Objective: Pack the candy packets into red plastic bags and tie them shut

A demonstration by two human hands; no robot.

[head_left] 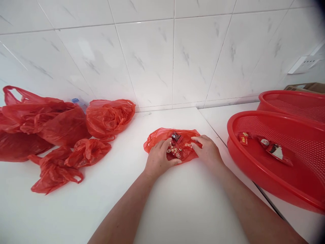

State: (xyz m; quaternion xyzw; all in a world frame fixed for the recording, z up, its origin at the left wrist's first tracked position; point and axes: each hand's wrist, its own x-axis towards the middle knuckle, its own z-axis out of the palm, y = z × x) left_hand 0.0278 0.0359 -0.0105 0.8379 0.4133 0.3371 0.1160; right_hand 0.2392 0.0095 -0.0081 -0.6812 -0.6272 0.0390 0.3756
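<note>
A red plastic bag (154, 135) lies spread open on the white table in front of me. Several small wrapped snacks are in it: a dark red packet with pale lettering (175, 151) and a smaller dark packet (176, 137) above it. My left hand (159, 156) curves over the bag's left side, thumb and fingers apart around the dark red packet. At the bag's right side is my right hand (208, 150), its thumb and fingertips apart and touching the bag beside more pale lettering. Whether either hand presses on a packet cannot be made out.
Several knotted red bags (63, 125) crowd the table's left side, with a blue-capped bottle (75, 100) behind them. To the right stands a red plastic basket (236, 149) holding a few wrapped snacks (278, 152). Another red basket (269, 96) and a cardboard box (308, 87) stand behind it.
</note>
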